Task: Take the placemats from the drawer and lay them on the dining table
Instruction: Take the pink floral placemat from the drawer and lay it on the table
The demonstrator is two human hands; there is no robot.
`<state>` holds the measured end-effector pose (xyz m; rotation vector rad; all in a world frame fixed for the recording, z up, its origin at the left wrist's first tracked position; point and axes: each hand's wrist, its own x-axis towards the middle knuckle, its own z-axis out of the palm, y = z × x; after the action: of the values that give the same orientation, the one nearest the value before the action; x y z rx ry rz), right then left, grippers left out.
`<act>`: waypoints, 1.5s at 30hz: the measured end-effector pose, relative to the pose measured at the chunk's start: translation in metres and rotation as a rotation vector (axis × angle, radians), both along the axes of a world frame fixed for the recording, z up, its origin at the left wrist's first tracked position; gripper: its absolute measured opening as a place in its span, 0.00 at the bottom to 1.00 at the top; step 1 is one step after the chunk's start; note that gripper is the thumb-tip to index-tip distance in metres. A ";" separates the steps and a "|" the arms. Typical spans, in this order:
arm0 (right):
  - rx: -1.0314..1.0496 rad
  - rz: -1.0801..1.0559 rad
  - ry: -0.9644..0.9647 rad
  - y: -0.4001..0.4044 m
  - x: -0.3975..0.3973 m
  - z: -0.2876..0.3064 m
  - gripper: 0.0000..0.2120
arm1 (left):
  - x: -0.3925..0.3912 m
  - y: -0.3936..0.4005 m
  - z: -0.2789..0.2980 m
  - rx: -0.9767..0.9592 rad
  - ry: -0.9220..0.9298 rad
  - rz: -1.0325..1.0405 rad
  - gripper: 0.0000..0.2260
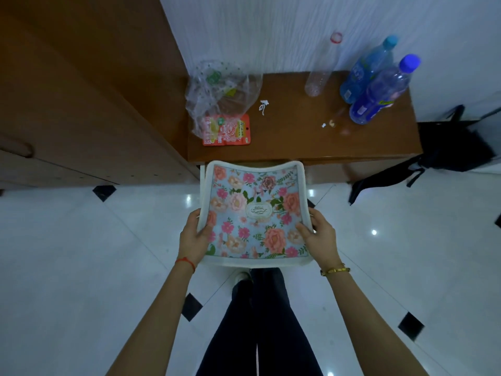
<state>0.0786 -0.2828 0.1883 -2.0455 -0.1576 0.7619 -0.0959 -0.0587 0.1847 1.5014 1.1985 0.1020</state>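
While both thumbs press its top face, the left hand (193, 238) and right hand (317, 234) pinch the floral white-bordered rectangular placemat (253, 213) by its nine and three o'clock edges, just before the brown wooden table (298, 131) at twelve o'clock.

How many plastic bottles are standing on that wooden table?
3. A clear empty bottle stands near the back middle; a light blue-capped bottle stands at the back right, with a dark blue-capped bottle right in front of it. None seems hidden.
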 end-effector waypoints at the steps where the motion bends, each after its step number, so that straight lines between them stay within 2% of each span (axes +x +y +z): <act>1: 0.011 -0.011 -0.012 -0.007 -0.006 0.014 0.18 | -0.004 -0.004 0.016 0.003 -0.019 -0.014 0.12; 10: 0.097 -0.155 -0.115 -0.069 -0.058 0.138 0.10 | -0.034 -0.048 0.145 0.000 -0.176 -0.076 0.11; 16: 0.150 -0.255 -0.183 -0.110 -0.093 0.183 0.11 | -0.049 -0.083 0.190 -0.041 -0.296 -0.127 0.13; 21: 0.193 -0.385 -0.202 -0.152 -0.121 0.205 0.12 | -0.047 -0.110 0.211 -0.058 -0.336 -0.240 0.11; 24: 0.211 -0.467 -0.220 -0.180 -0.134 0.218 0.13 | -0.036 -0.131 0.226 -0.094 -0.364 -0.340 0.13; 33: 0.241 -0.829 -0.292 -0.288 -0.180 0.235 0.10 | 0.020 -0.226 0.252 -0.132 -0.365 -0.758 0.10; 45: 0.150 -1.411 -0.390 -0.498 -0.242 0.251 0.12 | 0.117 -0.492 0.264 -0.194 -0.355 -1.312 0.08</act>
<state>-0.1639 -0.7806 0.4390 -1.5881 0.8965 -0.5086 0.0209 -0.5508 0.4485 1.7227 -0.1901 -0.5854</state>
